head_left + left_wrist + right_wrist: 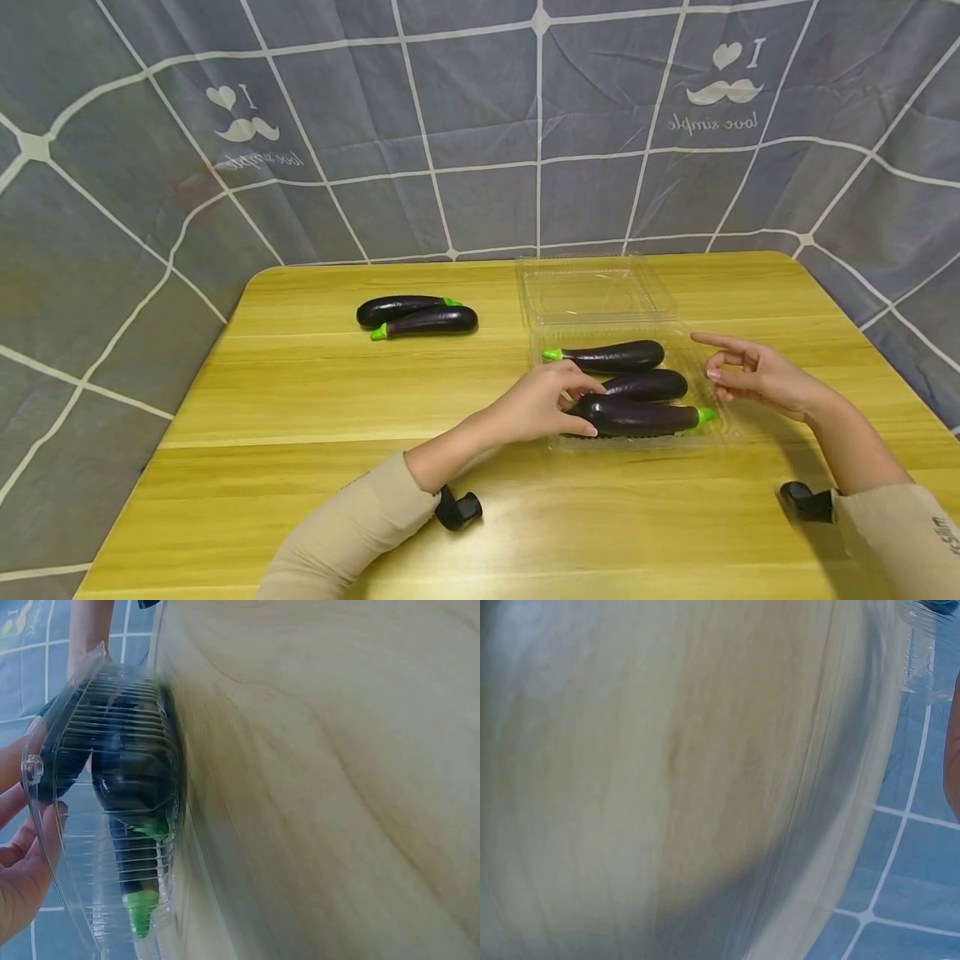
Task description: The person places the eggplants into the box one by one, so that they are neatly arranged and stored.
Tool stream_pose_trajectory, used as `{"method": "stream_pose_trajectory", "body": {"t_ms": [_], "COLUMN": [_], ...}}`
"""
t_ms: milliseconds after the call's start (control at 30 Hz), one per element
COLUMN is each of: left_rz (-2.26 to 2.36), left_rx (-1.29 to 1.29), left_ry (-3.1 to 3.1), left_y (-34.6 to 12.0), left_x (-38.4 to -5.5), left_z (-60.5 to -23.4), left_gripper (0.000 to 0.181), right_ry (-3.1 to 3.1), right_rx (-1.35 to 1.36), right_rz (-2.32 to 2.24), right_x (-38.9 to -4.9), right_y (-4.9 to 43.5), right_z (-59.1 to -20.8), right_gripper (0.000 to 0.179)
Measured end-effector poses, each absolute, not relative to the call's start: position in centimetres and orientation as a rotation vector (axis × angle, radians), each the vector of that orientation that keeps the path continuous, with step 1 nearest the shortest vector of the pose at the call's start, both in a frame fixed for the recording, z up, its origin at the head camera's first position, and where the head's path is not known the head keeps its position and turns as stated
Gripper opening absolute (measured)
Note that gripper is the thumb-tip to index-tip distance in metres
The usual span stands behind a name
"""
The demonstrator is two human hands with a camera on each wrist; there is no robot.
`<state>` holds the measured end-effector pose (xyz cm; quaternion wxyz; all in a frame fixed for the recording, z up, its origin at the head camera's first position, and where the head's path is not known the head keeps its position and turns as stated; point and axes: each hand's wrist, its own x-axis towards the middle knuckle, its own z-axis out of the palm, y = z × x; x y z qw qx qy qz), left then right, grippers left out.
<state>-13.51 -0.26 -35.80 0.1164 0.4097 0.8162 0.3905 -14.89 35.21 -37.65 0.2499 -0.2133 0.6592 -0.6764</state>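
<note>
My left hand (536,407) pinches the rounded left end of the front eggplant (648,417), thumb at its near side and fingers at its far side. This dark purple eggplant lies in a clear plastic clamshell box (637,445), its green stem pointing right. Behind it in the box are a middle eggplant (652,384), its stem end hidden by my left hand, and a back eggplant (618,357) with its stem to the left. Past the box's right edge, my right hand (768,379) hovers with nothing held, index finger extended and the others loosely bent.
The box's clear lid (592,292) lies folded back toward the curtain (487,125). On the wooden table (300,467), left of the box, two more eggplants (431,320) lie side by side. Black wrist mounts (457,510) stick out from both sleeves.
</note>
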Motion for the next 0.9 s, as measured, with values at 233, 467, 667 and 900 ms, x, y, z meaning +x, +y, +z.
{"method": "stream_pose_trajectory", "body": {"t_ms": [233, 467, 667, 900], "left_rz": [1.153, 1.124, 1.116, 1.155], "left_rx": [1.186, 1.221, 1.222, 1.207], "left_ry": [2.391, 2.398, 2.402, 2.383], "left_y": [-0.39, -0.47, -0.42, -0.43], "left_x": [-13.7, -13.7, -13.66, -13.57], "left_z": [-35.65, -35.72, -35.67, -35.43], "left_gripper": [0.047, 0.046, 0.046, 0.044], "right_ry": [1.779, 1.789, 1.828, 1.815], "right_rx": [-0.597, -0.591, -0.573, -0.582], "right_rz": [-1.843, -1.843, -1.819, -1.822], "right_x": [-14.99, -14.91, -14.83, -14.94], "right_y": [35.14, 35.18, 35.36, 35.24], "right_z": [-37.56, -37.55, -37.54, -37.41], "right_gripper": [0.054, 0.053, 0.053, 0.054]}}
